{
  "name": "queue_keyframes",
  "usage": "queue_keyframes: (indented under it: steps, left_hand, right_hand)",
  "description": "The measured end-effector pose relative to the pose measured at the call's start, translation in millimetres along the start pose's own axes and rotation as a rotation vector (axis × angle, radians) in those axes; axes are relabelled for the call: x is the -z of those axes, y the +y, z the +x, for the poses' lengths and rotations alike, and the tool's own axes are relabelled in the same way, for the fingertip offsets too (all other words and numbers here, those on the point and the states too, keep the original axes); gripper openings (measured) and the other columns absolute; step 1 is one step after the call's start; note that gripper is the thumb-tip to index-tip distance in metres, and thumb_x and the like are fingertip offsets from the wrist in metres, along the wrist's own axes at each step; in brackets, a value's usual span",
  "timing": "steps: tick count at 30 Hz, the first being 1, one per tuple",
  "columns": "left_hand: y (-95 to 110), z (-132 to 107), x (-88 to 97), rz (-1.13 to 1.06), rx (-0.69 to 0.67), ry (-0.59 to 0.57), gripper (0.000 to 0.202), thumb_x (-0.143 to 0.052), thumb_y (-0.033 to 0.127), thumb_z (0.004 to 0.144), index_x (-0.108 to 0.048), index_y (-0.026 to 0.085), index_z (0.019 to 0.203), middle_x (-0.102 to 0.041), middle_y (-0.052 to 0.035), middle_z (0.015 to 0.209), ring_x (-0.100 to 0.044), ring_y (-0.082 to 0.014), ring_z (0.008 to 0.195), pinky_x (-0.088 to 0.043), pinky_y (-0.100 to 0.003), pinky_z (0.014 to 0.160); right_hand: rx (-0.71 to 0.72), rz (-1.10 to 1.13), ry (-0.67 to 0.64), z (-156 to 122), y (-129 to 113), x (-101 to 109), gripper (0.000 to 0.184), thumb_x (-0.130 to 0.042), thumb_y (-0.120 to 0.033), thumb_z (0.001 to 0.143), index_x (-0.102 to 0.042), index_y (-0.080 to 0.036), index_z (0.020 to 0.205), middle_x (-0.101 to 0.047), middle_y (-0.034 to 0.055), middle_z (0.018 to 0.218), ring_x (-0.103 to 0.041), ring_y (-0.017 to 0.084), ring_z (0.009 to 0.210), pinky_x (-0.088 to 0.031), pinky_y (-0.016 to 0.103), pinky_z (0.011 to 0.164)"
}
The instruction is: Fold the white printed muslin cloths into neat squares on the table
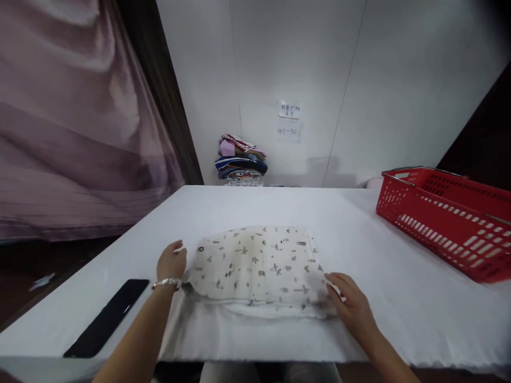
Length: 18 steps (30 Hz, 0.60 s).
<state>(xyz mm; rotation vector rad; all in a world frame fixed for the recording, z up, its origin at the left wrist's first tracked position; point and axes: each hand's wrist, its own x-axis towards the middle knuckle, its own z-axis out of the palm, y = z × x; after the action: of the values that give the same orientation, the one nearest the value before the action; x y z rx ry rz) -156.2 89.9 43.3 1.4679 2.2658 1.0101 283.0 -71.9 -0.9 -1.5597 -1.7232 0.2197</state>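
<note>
A folded cream cloth (pixel 257 268) with small dark printed shapes lies on the white table (pixel 399 298) right in front of me. My left hand (pixel 171 263) rests at the cloth's left edge, a bracelet on its wrist. My right hand (pixel 351 303) holds the cloth's near right corner, fingers on the fabric. Whether the left hand pinches the cloth or only touches it is hard to tell.
A black phone (pixel 107 316) lies at the near left of the table. A red plastic basket (pixel 447 218) stands at the right. A stack of folded clothes (pixel 241 159) sits against the far wall, under two paper notes (pixel 289 119). A pink curtain (pixel 72 122) hangs left.
</note>
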Motion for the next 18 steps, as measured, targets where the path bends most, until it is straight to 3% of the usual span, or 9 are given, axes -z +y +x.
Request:
queue_keyframes:
  steps: [2, 4, 9, 12, 14, 18]
  left_hand:
    - [-5, -27, -5.4, -0.031, -0.067, -0.096, 0.035, -0.046, 0.035, 0.077, -0.057, 0.019, 0.105, -0.064, -0.0042, 0.083, -0.061, -0.0194, 0.073, -0.048, -0.031, 0.069]
    - [-6, -53, -10.5, -0.034, -0.224, -0.196, 0.036, -0.045, 0.044, 0.077, -0.059, 0.020, 0.101, -0.064, -0.0028, 0.083, -0.060, -0.0181, 0.072, -0.049, -0.030, 0.068]
    - [-17, -94, -13.4, 0.149, -0.550, -0.251, 0.045, -0.055, 0.052, 0.072, -0.061, 0.022, 0.105, -0.058, -0.0056, 0.117, -0.054, -0.0236, 0.106, -0.043, -0.038, 0.092]
    - [-31, -101, -10.3, 0.274, -0.620, -0.336, 0.046, -0.060, 0.047, 0.069, -0.060, 0.026, 0.110, -0.055, -0.0053, 0.123, -0.049, -0.0264, 0.114, -0.036, -0.045, 0.099]
    - [-39, -100, -7.5, 0.348, -0.632, -0.320, 0.044, -0.060, 0.040, 0.069, -0.059, 0.027, 0.112, -0.052, -0.0051, 0.126, -0.045, -0.0279, 0.117, -0.033, -0.049, 0.100]
    - [-47, -92, 3.9, 0.359, -0.635, -0.319, 0.033, -0.049, 0.030, 0.076, -0.062, 0.023, 0.106, -0.052, -0.0068, 0.126, -0.046, -0.0242, 0.117, -0.037, -0.041, 0.099]
  right_hand:
    - [-0.055, -0.076, -0.069, -1, 8, 3, 0.035, -0.046, -0.035, 0.084, -0.056, -0.025, 0.115, -0.052, 0.0078, 0.120, -0.050, 0.023, 0.109, -0.047, 0.037, 0.087]
    - [-0.076, -0.133, -0.189, -3, 9, 4, 0.041, -0.048, -0.039, 0.082, -0.054, -0.025, 0.120, -0.047, 0.0075, 0.128, -0.045, 0.023, 0.115, -0.043, 0.037, 0.093]
    - [-0.038, -0.201, -0.408, -5, 10, -2, 0.041, -0.051, -0.043, 0.080, -0.060, -0.024, 0.115, -0.045, 0.0088, 0.131, -0.042, 0.025, 0.119, -0.038, 0.038, 0.098]
    - [-0.028, -0.202, -0.425, 0, 12, 0, 0.033, -0.046, -0.039, 0.083, -0.065, -0.023, 0.104, -0.051, 0.0089, 0.125, -0.047, 0.025, 0.114, -0.040, 0.038, 0.095]
    - [-0.044, -0.173, -0.412, 6, 8, 7, 0.031, -0.043, -0.038, 0.085, -0.066, -0.024, 0.099, -0.055, 0.0077, 0.120, -0.052, 0.023, 0.108, -0.043, 0.036, 0.092]
    - [0.019, -0.096, -0.352, 16, -19, 36, 0.030, -0.043, -0.038, 0.086, -0.063, -0.026, 0.105, -0.056, 0.0054, 0.119, -0.054, 0.021, 0.106, -0.044, 0.033, 0.092]
